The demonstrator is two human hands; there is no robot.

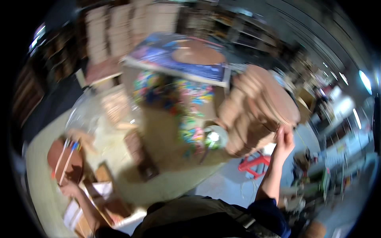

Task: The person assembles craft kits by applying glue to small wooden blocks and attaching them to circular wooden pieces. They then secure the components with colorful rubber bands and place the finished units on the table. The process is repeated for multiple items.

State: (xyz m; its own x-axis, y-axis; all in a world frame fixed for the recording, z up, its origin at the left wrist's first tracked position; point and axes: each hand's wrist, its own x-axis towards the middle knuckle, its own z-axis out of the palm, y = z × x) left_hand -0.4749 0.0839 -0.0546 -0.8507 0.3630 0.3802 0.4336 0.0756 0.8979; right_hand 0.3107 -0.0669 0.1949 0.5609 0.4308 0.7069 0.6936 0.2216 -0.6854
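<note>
The picture is blurred. My right hand [284, 139] is raised at the right, and its fingers pinch the lower edge of a brown disc in a leaning stack of brown round discs [258, 105]. At the lower left my left hand [70, 189] holds a brown round board [63, 159] from below. Thin sticks with coloured tips [72, 146] lie across that board. Both hands are at opposite ends of a beige table [166, 178].
A heap of small colourful pieces [190, 95] lies mid-table under a blue board [178, 59] with a brown disc on it. A round white-green container [214, 137], wooden blocks [115, 105], a clear bag [84, 113] and a red stool [254, 164] are nearby.
</note>
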